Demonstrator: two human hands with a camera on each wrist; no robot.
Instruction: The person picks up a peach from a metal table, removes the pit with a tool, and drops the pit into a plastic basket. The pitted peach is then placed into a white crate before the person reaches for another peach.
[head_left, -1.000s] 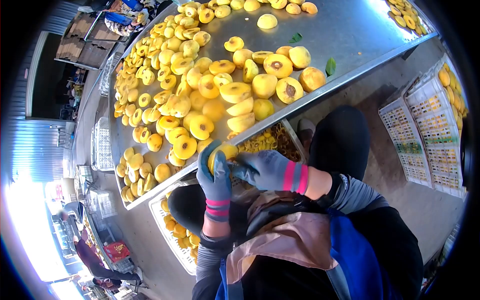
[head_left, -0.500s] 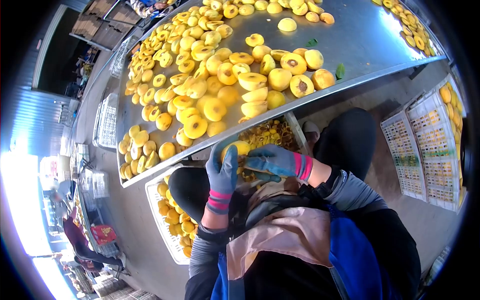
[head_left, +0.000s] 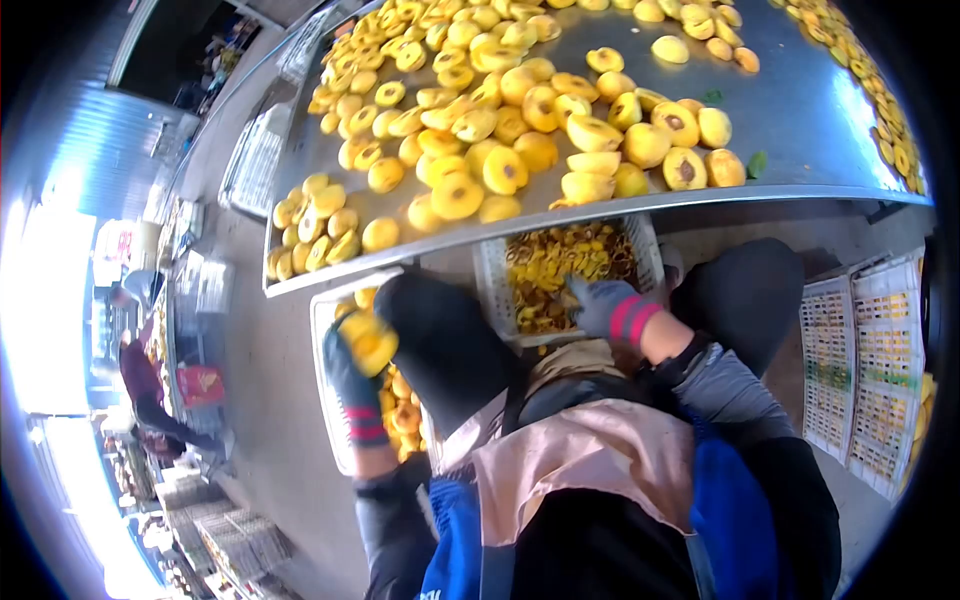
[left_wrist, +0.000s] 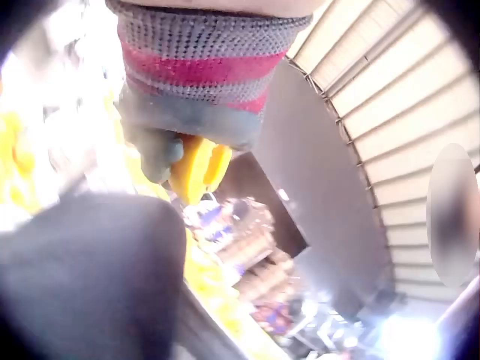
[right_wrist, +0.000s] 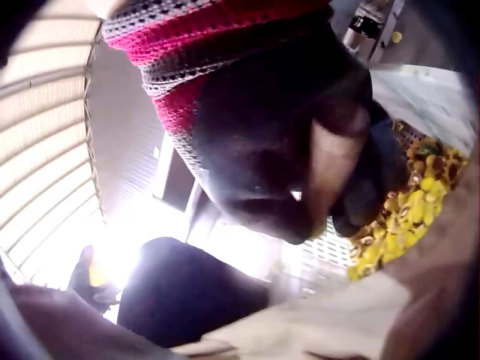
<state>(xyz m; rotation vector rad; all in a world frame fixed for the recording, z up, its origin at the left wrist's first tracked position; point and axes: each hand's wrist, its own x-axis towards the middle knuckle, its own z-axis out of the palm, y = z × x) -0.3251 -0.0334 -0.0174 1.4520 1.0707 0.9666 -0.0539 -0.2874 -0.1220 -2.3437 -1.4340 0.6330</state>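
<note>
My gloved left hand (head_left: 352,378) holds a cut yellow peach (head_left: 370,343), blurred, over the left crate (head_left: 338,440), where more peaches lie. In the left wrist view the peach (left_wrist: 196,166) sticks out between thumb and fingers, a groove showing in it. Away to the right, my gloved right hand (head_left: 606,306) is over a pale bin (head_left: 492,300) of pits and yellow scraps (head_left: 560,262). Its fingers curl round a light brown handle (right_wrist: 335,161) in the right wrist view; the handle's far end is hidden.
A metal table (head_left: 800,130) carries many peach halves (head_left: 457,195) in front of me, its raised edge (head_left: 540,222) just beyond the bin. Stacked crates (head_left: 855,360) stand at the right. My knees (head_left: 440,320) flank the bin. At far left a person (head_left: 150,385) is beside another table.
My hands have parted. The left has carried the peach left, from the table edge to above the crate; the right has moved over the scrap bin. The head view has turned.
</note>
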